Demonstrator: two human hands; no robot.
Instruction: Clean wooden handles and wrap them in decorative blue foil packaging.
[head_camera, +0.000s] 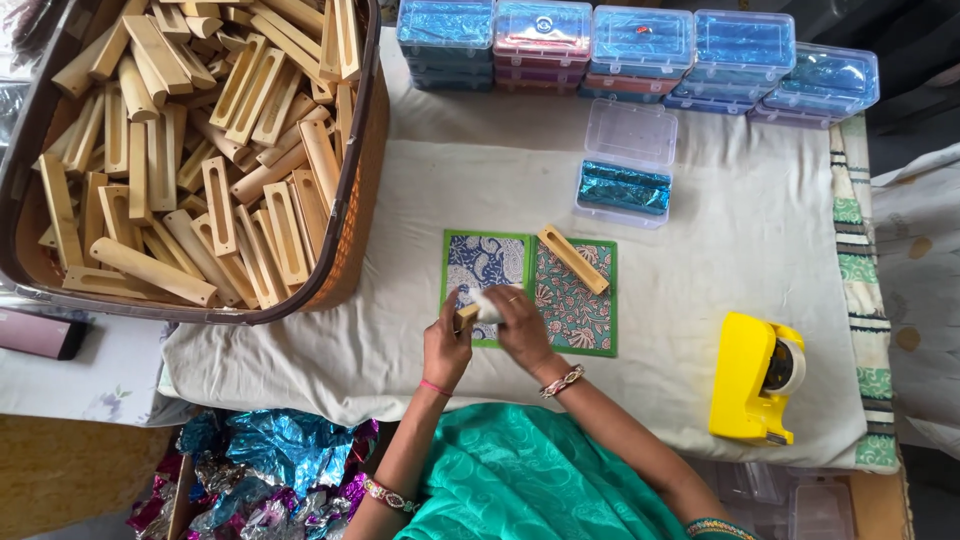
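Wrapping, by the look of it: left hand (446, 345) pinches a small wooden block (466, 316) at frame centre over the green-edged patterned card (575, 300) | right hand (518, 322) curls around white tissue (488, 306) against it | next: keep the block steady while folding | counter (720, 220) holds a yellow tape dispenser (755, 378) at lower right.

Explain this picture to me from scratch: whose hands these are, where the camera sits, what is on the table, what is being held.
There is no machine here. One camera on a person's head looks down at their own two hands. The left hand holds a small wooden block; the right hand presses something white against it. Under them lies a patterned green-edged mat with another wooden block on it. On the cloth-covered table stand a basket of wooden blocks, an open clear box holding blue foil, stacked closed boxes, and a yellow tape dispenser.
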